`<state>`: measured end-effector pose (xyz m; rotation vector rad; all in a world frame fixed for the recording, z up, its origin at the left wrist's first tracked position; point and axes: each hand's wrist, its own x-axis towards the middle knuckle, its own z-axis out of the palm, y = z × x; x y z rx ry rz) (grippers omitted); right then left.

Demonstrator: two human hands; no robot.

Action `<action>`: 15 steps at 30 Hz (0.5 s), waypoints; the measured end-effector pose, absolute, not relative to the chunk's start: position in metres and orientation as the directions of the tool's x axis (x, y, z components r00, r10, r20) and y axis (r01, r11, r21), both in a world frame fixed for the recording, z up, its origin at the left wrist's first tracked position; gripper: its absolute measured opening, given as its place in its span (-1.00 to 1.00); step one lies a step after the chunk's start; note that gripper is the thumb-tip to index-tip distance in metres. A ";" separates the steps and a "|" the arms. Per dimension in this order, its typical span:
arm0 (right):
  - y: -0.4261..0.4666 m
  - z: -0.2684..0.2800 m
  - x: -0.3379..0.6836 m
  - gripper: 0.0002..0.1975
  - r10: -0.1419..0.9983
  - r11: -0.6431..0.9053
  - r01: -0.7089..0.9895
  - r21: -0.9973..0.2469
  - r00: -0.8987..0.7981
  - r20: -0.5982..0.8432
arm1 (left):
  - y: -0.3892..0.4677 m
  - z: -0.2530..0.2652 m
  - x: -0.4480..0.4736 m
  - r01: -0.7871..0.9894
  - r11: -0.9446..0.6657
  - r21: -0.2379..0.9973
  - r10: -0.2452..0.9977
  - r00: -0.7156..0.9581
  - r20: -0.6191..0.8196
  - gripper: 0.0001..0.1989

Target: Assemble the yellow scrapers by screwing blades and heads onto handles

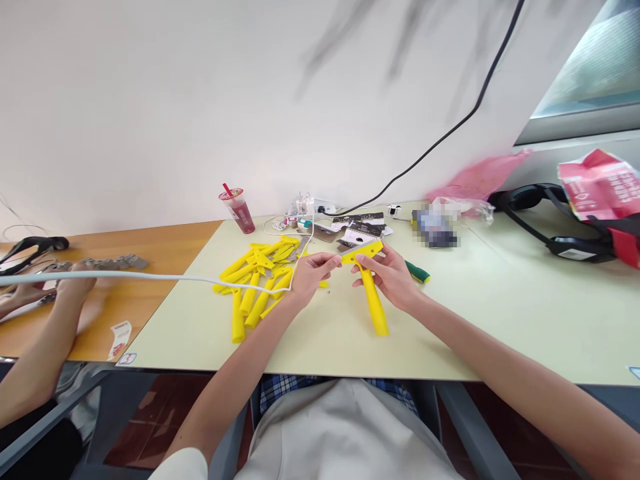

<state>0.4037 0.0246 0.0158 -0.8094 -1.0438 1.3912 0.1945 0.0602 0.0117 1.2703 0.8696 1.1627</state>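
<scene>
A yellow T-shaped scraper (371, 288) is held up over the pale desk (325, 347), just right of the heap of yellow parts (262, 260). Its long axis follows the handle, which runs down from the head toward the wearer's body and leans a little rightward at its open-looking end. The head lies crosswise to that handle; its lower, left end points toward the heap, while its other end rises away from the heap. A grey strip lies along the head's far edge.

The left hand (310, 275), right beside the heap, pinches the head's near-heap end between thumb and fingers. The right hand (393, 273), farther right of the heap, grasps the scraper where head and handle meet; some of its fingers are hidden behind the tool.

Right of the heap, past the right hand, 1 green grip (417, 272) shows only in part, its other end covered by that hand. A white cable (125, 274) crosses in front of the heap, and overlapping pieces there are hard to separate. Farther right of the heap, 1 dark item (434, 228) is pixelated beyond recognition.
</scene>
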 end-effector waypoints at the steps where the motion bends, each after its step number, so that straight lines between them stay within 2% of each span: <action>1: 0.023 0.018 0.404 -0.43 0.987 0.080 -0.369 -0.926 -0.103 0.126 | 0.059 0.014 0.194 -0.160 -0.096 0.982 0.963 0.234 0.133 -0.47; 6: 0.019 0.023 0.406 -0.52 0.970 0.171 -0.336 -0.926 -0.106 0.218 | 0.055 0.018 0.196 -0.141 -0.159 0.977 0.962 0.198 0.185 -0.49; 15: 0.023 0.017 0.408 -0.48 0.973 0.160 -0.309 -0.937 -0.109 0.202 | 0.054 0.018 0.196 -0.084 -0.126 0.988 0.969 0.203 0.141 -0.45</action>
